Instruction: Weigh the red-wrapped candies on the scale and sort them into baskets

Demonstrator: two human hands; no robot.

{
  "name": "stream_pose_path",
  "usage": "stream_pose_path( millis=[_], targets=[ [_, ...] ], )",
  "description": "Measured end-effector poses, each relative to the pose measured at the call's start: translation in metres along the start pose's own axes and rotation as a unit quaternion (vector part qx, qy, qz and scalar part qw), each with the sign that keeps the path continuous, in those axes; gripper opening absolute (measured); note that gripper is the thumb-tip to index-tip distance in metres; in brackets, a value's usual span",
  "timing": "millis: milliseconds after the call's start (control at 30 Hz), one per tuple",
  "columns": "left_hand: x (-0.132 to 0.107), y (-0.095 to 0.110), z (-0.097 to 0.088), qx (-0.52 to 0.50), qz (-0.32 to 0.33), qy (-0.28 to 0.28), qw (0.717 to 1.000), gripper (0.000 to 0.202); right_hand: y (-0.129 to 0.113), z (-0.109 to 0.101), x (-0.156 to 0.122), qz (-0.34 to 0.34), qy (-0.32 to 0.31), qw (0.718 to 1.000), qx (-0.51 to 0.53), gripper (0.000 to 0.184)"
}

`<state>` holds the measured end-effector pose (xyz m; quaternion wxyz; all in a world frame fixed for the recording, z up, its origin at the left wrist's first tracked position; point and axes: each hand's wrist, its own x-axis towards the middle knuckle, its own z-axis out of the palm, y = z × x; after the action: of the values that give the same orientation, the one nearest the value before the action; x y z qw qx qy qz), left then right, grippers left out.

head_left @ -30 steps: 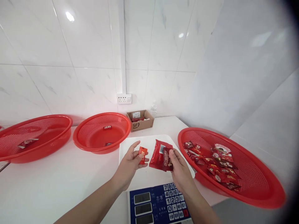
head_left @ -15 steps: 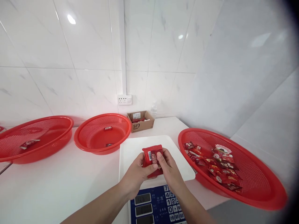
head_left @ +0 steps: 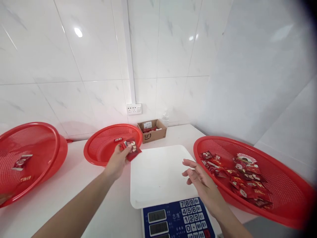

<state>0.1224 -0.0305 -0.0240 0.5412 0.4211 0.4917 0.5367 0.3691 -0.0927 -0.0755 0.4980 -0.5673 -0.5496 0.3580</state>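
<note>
My left hand [head_left: 118,161] is closed on a few red snack packets [head_left: 131,148] and holds them over the near rim of the middle red basket [head_left: 99,156]. That basket has one or two small packets lying inside. My right hand [head_left: 201,180] hovers with fingers spread and nothing in it, between the white scale platter [head_left: 158,175] and the right red basket [head_left: 284,172]. Several red snack packets [head_left: 235,173] lie piled in the right basket.
A blue scale keypad [head_left: 188,219] with displays sits at the bottom. A third red basket [head_left: 49,148] at the left holds a couple of packets. A small cardboard box [head_left: 152,131] and a wall socket [head_left: 134,108] are at the back by the tiled wall.
Both hands held the packets together over the scale platter. Now my left hand has carried them left to the middle basket, and my right hand has let go and moved right.
</note>
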Motion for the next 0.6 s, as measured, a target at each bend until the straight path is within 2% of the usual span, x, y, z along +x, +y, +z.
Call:
stream_pose_path(
  millis=[100,133,200,267,300,367,433,533,600],
  targets=[
    [0.018,0.007,-0.024,0.049,0.009,0.08,0.996,0.064,0.007,-0.015,0.001,-0.008,0.009,0.999,-0.041,0.049],
    [0.019,0.005,-0.029,0.075,0.028,0.104,0.991,0.07,0.01,-0.018,0.002,-0.021,0.011,0.998,-0.062,0.048],
    [0.014,-0.01,-0.033,0.168,0.108,0.13,0.971,0.07,0.019,-0.024,0.004,-0.057,0.02,0.992,-0.112,0.044],
    [0.0,-0.033,-0.031,0.327,0.23,0.097,0.912,0.061,0.029,-0.028,0.006,-0.081,0.03,0.982,-0.17,0.04],
    [-0.008,-0.046,-0.028,0.366,0.248,0.065,0.894,0.06,0.035,-0.029,0.006,-0.086,0.034,0.977,-0.194,0.039],
    [-0.025,-0.068,-0.021,0.361,0.224,0.023,0.905,0.061,0.044,-0.029,0.006,-0.087,0.039,0.969,-0.23,0.04],
    [-0.039,-0.081,-0.014,0.296,0.162,0.001,0.941,0.065,0.05,-0.027,0.005,-0.087,0.046,0.965,-0.244,0.043],
    [-0.051,-0.084,-0.007,0.15,0.038,0.008,0.988,0.069,0.057,-0.025,0.001,-0.085,0.072,0.964,-0.242,0.049],
    [-0.051,-0.082,-0.006,0.06,-0.025,0.029,0.997,0.067,0.063,-0.024,-0.004,-0.078,0.099,0.965,-0.23,0.051]
  ],
)
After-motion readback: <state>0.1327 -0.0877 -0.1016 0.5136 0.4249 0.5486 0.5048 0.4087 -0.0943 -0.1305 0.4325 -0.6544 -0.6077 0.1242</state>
